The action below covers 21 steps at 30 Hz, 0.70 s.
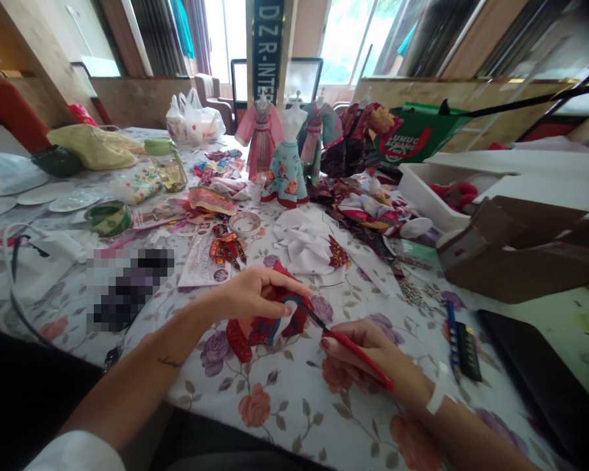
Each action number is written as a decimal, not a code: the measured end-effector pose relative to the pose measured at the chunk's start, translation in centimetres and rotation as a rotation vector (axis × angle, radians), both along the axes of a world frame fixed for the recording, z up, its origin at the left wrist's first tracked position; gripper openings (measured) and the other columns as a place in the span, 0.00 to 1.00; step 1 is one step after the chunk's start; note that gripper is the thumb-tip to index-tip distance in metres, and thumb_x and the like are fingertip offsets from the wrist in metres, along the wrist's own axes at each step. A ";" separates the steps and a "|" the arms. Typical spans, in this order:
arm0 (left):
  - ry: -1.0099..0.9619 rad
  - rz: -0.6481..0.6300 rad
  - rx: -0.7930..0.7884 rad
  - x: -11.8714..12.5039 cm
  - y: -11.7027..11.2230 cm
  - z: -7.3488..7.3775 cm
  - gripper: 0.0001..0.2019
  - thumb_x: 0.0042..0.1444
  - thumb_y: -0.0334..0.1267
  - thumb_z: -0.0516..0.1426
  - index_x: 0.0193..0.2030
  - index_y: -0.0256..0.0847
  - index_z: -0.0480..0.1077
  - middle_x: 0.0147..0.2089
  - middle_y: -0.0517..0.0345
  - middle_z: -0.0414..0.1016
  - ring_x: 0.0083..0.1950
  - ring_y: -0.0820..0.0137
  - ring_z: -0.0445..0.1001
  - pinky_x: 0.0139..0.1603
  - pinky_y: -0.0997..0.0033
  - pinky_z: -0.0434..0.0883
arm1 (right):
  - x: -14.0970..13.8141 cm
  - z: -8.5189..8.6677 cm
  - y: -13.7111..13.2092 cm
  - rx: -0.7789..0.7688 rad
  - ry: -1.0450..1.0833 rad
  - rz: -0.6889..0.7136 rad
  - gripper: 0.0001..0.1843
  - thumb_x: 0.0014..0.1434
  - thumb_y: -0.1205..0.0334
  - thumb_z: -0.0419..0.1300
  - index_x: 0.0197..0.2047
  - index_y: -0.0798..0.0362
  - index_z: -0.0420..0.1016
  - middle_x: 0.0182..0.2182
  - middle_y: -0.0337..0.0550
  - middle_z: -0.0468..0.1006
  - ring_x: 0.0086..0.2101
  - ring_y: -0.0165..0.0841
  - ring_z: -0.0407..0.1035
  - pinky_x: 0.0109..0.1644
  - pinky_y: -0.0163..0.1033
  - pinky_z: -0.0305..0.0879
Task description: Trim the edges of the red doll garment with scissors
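Observation:
Near the table's front, my left hand (252,294) pinches a small piece of red and blue patterned fabric (260,332) between thumb and fingers. Part of the fabric is hidden under that hand. My right hand (373,347) grips a pair of scissors (358,356) by the red handles. Their dark blades point up and left, reaching the fabric beside my left fingertips. Whether the blades are apart or together I cannot make out. Just beyond my hands lie crumpled white cloth (299,239) and a red and gold ribbon bow (227,248).
Behind the fabric scraps stand several miniature dresses, among them a light blue skirt (287,173) on a white form. At right are a cardboard box (515,248), a blue pencil (452,337) and a black flat object (535,373). A tape roll (245,224) and a bottle (169,167) sit left.

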<state>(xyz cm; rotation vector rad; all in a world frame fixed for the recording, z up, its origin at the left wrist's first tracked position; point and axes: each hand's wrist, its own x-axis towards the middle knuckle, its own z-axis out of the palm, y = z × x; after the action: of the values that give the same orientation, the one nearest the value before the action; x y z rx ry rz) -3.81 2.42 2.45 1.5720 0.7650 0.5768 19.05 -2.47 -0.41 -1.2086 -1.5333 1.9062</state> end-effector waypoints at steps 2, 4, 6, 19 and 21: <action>-0.001 0.024 -0.019 0.0 0.1 -0.2 0.20 0.48 0.34 0.61 0.50 0.34 0.73 0.23 0.63 0.65 0.24 0.79 0.58 0.22 0.80 0.58 | 0.1 -0.1 0.0 -0.015 0.032 -0.004 0.28 0.51 0.41 0.61 0.14 0.54 0.62 0.11 0.37 0.65 0.15 0.26 0.61 0.19 0.32 0.52; -0.012 0.075 -0.052 0.1 0.2 -0.4 0.21 0.48 0.35 0.62 0.51 0.34 0.73 0.25 0.62 0.66 0.25 0.79 0.60 0.24 0.80 0.59 | 0.2 -0.1 0.0 -0.008 0.055 -0.031 0.27 0.51 0.42 0.61 0.15 0.53 0.61 0.11 0.37 0.64 0.15 0.27 0.62 0.20 0.32 0.53; -0.043 0.121 -0.092 0.4 0.2 -0.5 0.22 0.48 0.34 0.61 0.52 0.33 0.71 0.29 0.59 0.69 0.28 0.78 0.63 0.27 0.80 0.61 | 0.4 -0.2 0.2 0.060 0.037 -0.145 0.25 0.51 0.43 0.61 0.17 0.54 0.63 0.11 0.35 0.64 0.15 0.26 0.61 0.19 0.32 0.53; -0.118 -0.201 -0.063 3.1 -2.0 -2.3 0.27 0.48 0.30 0.62 0.56 0.42 0.68 0.45 0.55 0.72 0.43 0.70 0.69 0.42 0.74 0.67 | -0.5 -0.5 0.6 0.312 0.109 -0.278 0.18 0.42 0.58 0.71 0.32 0.55 0.68 0.26 0.35 0.70 0.27 0.28 0.64 0.30 0.31 0.62; -0.165 -0.196 -0.071 3.0 -1.8 -2.3 0.30 0.47 0.29 0.63 0.59 0.44 0.65 0.48 0.54 0.71 0.49 0.68 0.68 0.48 0.71 0.66 | -0.3 -0.7 0.7 0.307 0.131 -0.330 0.17 0.44 0.57 0.70 0.30 0.55 0.67 0.25 0.35 0.69 0.25 0.27 0.62 0.27 0.31 0.61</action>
<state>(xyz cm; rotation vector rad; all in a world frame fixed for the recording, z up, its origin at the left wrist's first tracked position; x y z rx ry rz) -0.85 0.64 0.16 1.4934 0.4960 0.5221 18.71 -1.81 -1.14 -1.0961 -1.3956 1.4485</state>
